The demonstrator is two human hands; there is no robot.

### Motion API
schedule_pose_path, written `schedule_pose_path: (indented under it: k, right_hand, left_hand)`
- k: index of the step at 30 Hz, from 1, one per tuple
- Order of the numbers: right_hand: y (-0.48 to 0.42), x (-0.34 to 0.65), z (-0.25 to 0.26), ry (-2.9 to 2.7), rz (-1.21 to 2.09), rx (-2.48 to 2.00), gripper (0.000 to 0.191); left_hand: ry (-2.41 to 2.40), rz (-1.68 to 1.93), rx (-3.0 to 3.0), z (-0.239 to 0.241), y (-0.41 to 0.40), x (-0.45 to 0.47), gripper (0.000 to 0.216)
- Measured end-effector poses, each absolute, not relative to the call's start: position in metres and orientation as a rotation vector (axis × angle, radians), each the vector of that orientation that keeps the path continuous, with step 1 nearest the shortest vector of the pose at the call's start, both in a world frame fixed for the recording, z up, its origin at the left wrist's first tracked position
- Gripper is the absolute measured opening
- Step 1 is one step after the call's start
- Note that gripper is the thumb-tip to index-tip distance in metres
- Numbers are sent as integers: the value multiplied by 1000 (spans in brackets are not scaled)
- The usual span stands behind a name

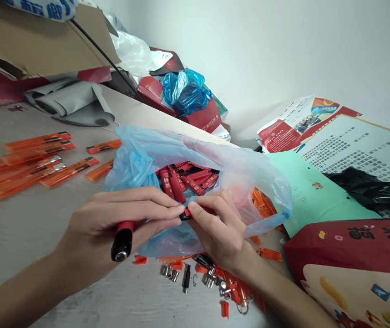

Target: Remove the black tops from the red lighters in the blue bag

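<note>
My left hand [119, 223] is closed around a red and black pen-like tool [122, 241] whose black end sticks out under the palm. Its fingertips pinch a small red and black piece [185, 214]. My right hand [220, 228] meets it from the right and pinches the same small piece. Both hands hover over a thin blue plastic bag [140, 159] that lies open on the table. Inside the bag are several red tags with white print [188, 180].
Several orange packaged strips [31, 166] lie at the left. Small metal clips and orange bits [208, 278] are scattered under my hands. A green sheet [311, 191], a black bag [368, 189], printed papers [352, 146] and a red box [352, 255] sit at the right. Cardboard [37, 41] and a blue bag [184, 91] are behind.
</note>
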State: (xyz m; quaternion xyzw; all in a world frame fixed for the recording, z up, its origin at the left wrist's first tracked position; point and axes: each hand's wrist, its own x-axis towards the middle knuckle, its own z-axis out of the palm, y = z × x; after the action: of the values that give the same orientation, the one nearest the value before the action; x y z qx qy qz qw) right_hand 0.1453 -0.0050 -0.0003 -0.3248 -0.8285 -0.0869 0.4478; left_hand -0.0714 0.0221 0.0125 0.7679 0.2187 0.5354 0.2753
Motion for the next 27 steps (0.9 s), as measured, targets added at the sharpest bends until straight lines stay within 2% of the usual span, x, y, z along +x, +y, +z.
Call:
schedule_pose_path:
  k: [4,11,15,19,23,27]
  right_hand:
    - [-6,144,-3,-2025,-207,-822,24]
    - [-11,138,-1,-1995,277,-821,15]
    - [-14,134,0,-1967,445,-846,16]
    - [-14,133,-4,-1967,481,-825,18]
    - [-13,134,-6,-1961,508,-749,19]
    - [-15,136,-2,-1979,645,-729,27]
  left_hand:
    - [633,1462,2060,14,20,-71,30]
    - [666,1358,1996,23,17,-68,8]
    - [717,1322,1911,19,13,-68,13]
    - [720,1301,1867,17,11,-67,12]
    - [712,1366,1855,19,8,-65,8]
    - [634,1465,1966,21,4,-64,16]
